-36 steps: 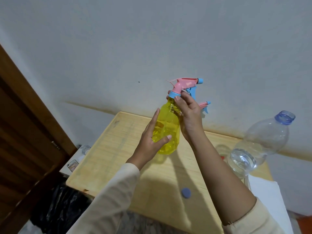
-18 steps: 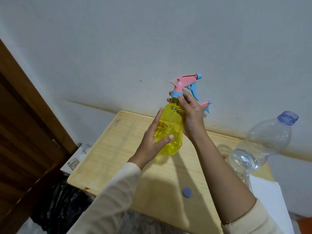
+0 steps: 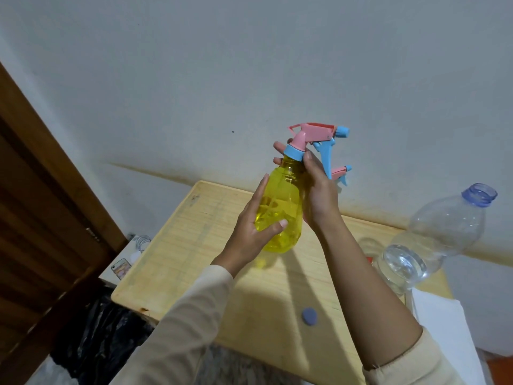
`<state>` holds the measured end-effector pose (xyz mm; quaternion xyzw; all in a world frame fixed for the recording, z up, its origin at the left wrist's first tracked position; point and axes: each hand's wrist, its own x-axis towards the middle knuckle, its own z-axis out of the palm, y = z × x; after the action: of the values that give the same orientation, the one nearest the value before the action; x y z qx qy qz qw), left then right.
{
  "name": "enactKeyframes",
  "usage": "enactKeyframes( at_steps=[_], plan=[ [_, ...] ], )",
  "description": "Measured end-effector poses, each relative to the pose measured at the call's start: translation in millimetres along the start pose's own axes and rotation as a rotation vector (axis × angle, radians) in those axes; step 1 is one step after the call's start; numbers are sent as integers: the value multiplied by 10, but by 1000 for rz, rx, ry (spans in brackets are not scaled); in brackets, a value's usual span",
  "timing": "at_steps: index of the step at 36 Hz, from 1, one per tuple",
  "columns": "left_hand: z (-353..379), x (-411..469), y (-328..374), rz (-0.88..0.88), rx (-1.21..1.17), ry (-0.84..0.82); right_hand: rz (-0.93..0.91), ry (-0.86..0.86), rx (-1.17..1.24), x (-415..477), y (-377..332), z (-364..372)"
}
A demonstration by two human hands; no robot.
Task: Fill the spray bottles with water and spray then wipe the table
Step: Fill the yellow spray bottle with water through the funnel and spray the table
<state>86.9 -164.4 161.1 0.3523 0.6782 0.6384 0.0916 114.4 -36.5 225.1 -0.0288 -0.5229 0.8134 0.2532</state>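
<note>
A yellow spray bottle (image 3: 280, 209) with a pink and blue trigger head (image 3: 311, 137) is held up above the wooden table (image 3: 188, 245). My left hand (image 3: 251, 232) cups its lower body, thumb across the front. My right hand (image 3: 316, 190) grips the neck just under the blue collar, fingertips showing past the far side. A second sprayer's pink and blue nozzle (image 3: 341, 173) shows behind my right hand; its body is hidden. A large clear water bottle (image 3: 433, 237) stands uncapped at the right, with a little water at its bottom.
A blue bottle cap (image 3: 309, 316) lies on the table near the front edge. White paper or cloth (image 3: 441, 329) lies at the right front. A phone (image 3: 120, 269) and a black bag (image 3: 94, 334) sit left of the table, by a wooden door (image 3: 41, 218).
The yellow bottle has risen slightly and tilted, and its trigger head has turned in my right hand's grip. My left hand has stayed on the body.
</note>
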Motion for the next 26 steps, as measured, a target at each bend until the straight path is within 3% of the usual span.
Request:
enactKeyframes(
  at_steps=[16,26],
  plan=[
    [4,58,1,19,40,-14,-89,64,-266,67,-41,2],
    [-20,93,15,35,-12,13,-40,88,-61,55,-87,40]
  ],
)
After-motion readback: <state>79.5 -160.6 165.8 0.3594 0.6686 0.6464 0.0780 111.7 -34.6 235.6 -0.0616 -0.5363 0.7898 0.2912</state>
